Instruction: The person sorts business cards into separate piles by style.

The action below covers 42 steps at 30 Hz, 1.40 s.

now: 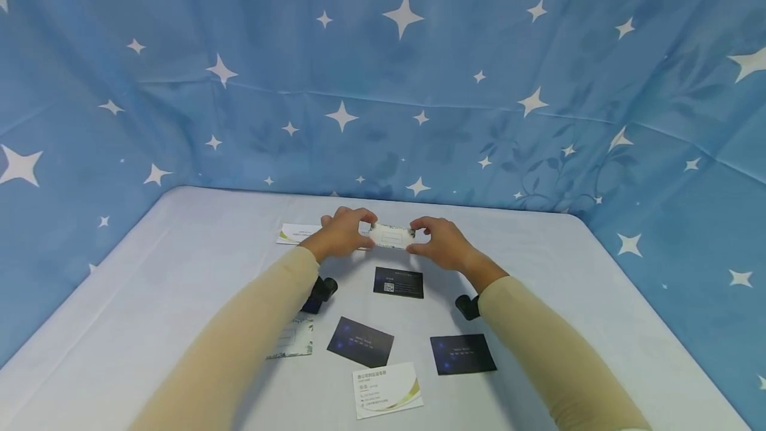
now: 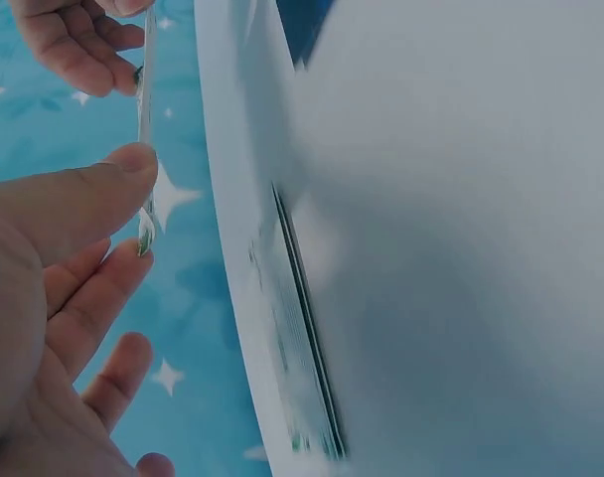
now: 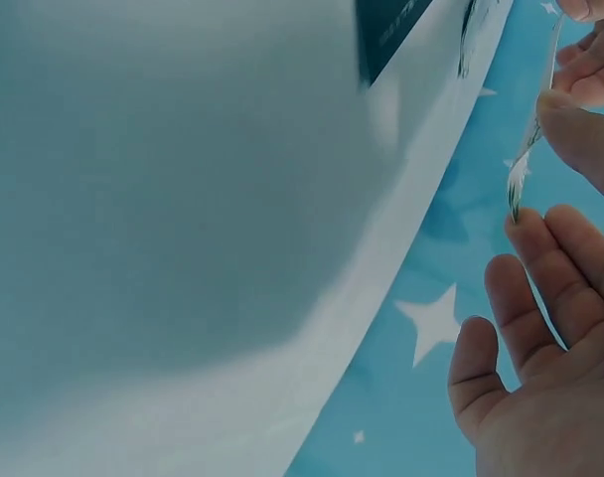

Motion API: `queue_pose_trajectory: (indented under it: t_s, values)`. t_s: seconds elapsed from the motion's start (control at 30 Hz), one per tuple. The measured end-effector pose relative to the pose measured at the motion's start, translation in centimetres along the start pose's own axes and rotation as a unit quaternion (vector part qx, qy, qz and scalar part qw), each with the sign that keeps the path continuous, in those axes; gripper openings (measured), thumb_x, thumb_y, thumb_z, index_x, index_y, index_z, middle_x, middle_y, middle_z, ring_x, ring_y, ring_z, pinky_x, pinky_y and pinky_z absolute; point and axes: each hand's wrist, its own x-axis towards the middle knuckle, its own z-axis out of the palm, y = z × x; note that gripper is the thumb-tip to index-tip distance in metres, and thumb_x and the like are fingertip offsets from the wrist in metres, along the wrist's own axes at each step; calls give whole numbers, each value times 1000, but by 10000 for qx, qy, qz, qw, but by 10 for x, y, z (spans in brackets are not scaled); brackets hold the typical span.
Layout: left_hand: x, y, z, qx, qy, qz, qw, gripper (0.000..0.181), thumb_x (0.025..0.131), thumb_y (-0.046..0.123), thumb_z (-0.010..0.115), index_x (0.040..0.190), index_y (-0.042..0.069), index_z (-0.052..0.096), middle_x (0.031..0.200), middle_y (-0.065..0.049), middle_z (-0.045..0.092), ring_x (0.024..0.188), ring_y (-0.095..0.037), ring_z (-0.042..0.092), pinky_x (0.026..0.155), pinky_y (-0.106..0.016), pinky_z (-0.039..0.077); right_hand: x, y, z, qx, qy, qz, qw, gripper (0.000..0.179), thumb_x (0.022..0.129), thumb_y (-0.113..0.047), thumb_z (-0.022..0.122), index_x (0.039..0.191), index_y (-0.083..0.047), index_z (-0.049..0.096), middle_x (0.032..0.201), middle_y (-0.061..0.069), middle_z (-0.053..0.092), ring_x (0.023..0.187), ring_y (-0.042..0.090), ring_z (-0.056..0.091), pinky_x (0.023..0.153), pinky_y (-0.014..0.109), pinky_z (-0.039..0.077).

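Raised above the far part of the table is a white business card (image 1: 391, 237) with green leaf patterns along its edges. My left hand (image 1: 344, 231) pinches its left end between thumb and fingertips. At the opposite end, my right hand (image 1: 444, 243) pinches it the same way. Both wrist views show the card (image 2: 146, 109) nearly edge-on, thin and slightly bent at its ends. The other fingers of my right hand (image 3: 550, 318) are spread loosely. Just nearer than the held card, a black card with a QR code (image 1: 398, 283) lies on the table.
Two dark blue cards (image 1: 361, 342) (image 1: 463, 354) and a white card with a gold curve (image 1: 387, 390) lie nearer. A leaf-edged card (image 1: 297, 338) is partly under my left sleeve. Another white-and-gold card (image 1: 294, 233) lies behind my left hand. A starry blue curtain (image 1: 383, 118) hangs beyond the table.
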Motion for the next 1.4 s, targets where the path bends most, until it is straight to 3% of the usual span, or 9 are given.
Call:
queue_pose_trajectory:
  t_s: [0.37,0.67,0.83,1.4]
  values:
    - [-9,-27,-21,118,-28,-383,9992,51,92,24,75,139,16,56,140,-1,56,134,-27,34,104,-55,16,32,-27,22,-94,-261,-56,9996,53,94,-27,72,140,-7,57,135,11,59,121,30,54,99,45,44]
    - [-10,-44,-26,330,-180,-658,9971,48,93,23,73,138,15,56,142,-2,56,131,-28,36,101,-55,19,44,-43,38,-72,-407,104,9991,51,94,-26,72,140,-7,57,139,10,57,123,28,53,103,43,42]
    - [-11,-50,-28,396,-273,-763,9959,49,93,22,73,138,14,56,143,-3,55,131,-29,37,102,-55,18,48,-49,44,-53,-458,132,9988,52,94,-26,73,140,-7,57,141,10,57,132,28,48,108,42,37]
    - [-12,-56,-24,730,-314,-875,9930,53,92,20,73,141,14,54,141,-9,55,131,-33,37,99,-55,21,56,-50,59,-575,-742,277,9952,58,95,-30,71,146,-11,52,144,10,54,135,30,45,112,45,31]
